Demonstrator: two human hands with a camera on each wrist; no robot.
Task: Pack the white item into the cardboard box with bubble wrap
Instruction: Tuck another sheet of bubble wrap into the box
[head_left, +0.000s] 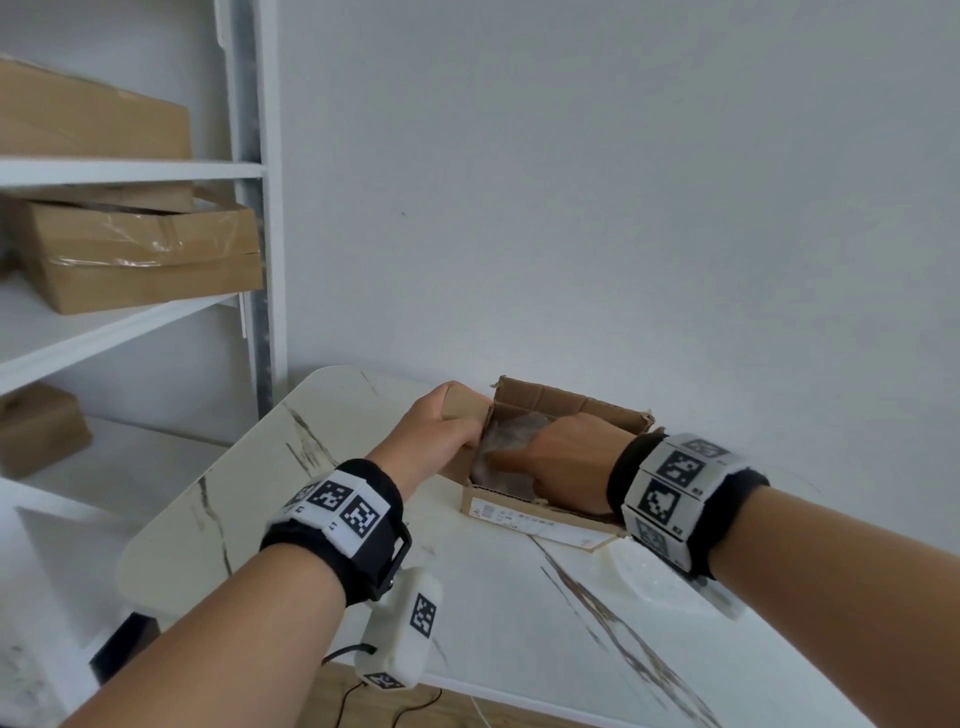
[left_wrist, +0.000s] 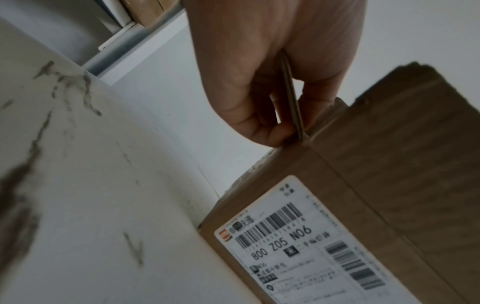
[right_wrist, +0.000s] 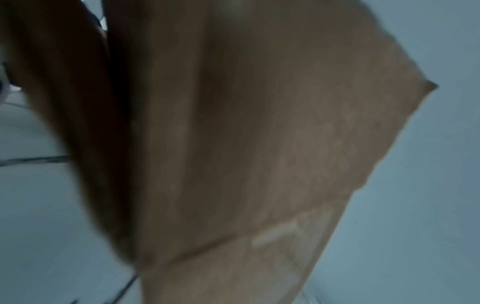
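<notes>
An open cardboard box (head_left: 540, 512) stands on the marble table, with a shipping label (left_wrist: 298, 246) on its near side. My left hand (head_left: 457, 426) grips the box's left flap (left_wrist: 292, 98), thumb on one side and fingers on the other. My right hand (head_left: 563, 460) reaches down inside the box onto crumpled bubble wrap (head_left: 506, 441). Its fingers are hidden by the box walls and the wrap. No white item shows in any view. The right wrist view is filled by blurred brown cardboard (right_wrist: 259, 144).
The white marble table (head_left: 311, 519) with dark veins stands against a plain wall. A white shelf unit (head_left: 130, 171) on the left holds several cardboard boxes (head_left: 140, 260). A black cable (head_left: 363, 696) hangs below the table's near edge.
</notes>
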